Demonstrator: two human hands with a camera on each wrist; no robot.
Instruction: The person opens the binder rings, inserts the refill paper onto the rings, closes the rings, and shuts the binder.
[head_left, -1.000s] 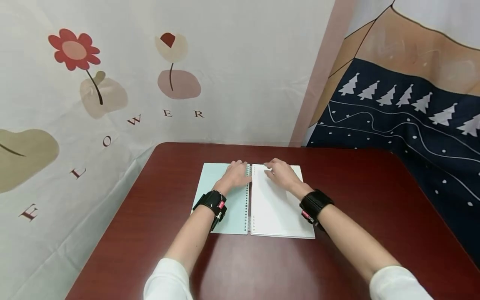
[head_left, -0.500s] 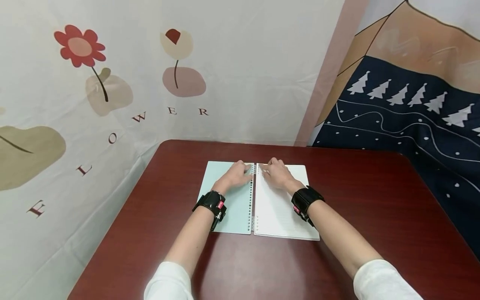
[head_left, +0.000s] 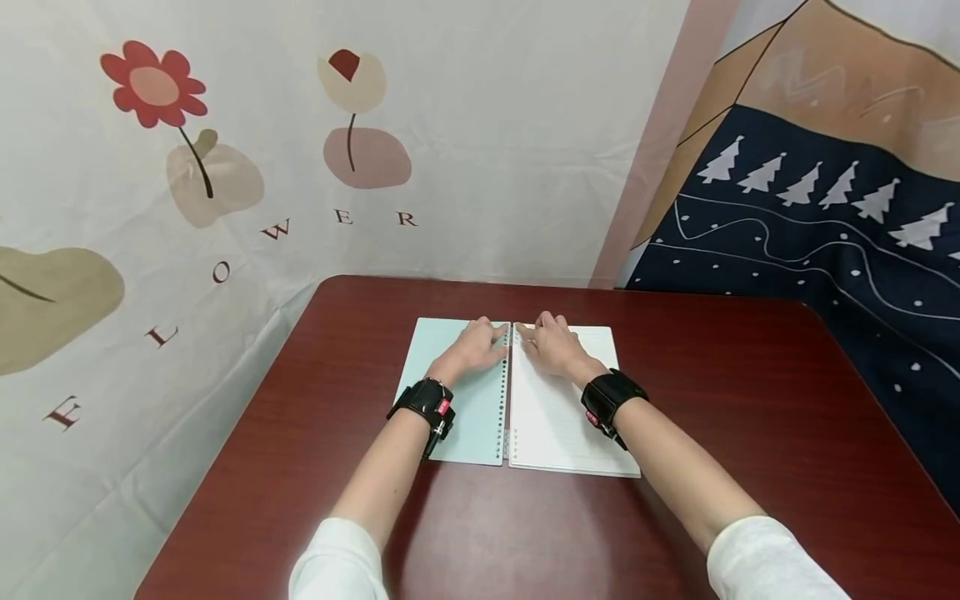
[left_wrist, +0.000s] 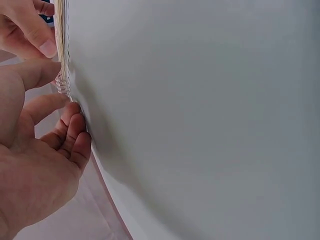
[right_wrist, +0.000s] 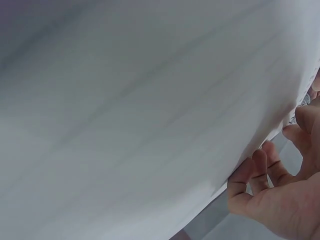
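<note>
A loose-leaf notebook lies open on the table, its pale green cover [head_left: 465, 425] on the left and white lined pages [head_left: 573, 429] on the right. My left hand [head_left: 474, 347] grips the far end of the binding beside the cover. Across from it, my right hand [head_left: 555, 346] holds the far inner corner of the page stack. In the left wrist view, left thumb and finger are close around the clear rings [left_wrist: 62, 86], with other fingertips at the cover's edge. The right wrist view shows curled fingers [right_wrist: 245, 175] against the page edge; their exact hold is partly hidden.
The dark red table [head_left: 720, 400] extends around the notebook on all sides. Behind it hangs a white curtain [head_left: 487, 167] with flower prints, and a navy cloth [head_left: 825, 250] with tree prints hangs at the right. Black camera bands [head_left: 427, 404] circle both wrists.
My right hand has moved left and down onto the binding's far end, its fingers closing there. The left hand stays nearly in place. Head view has shifted slightly.
</note>
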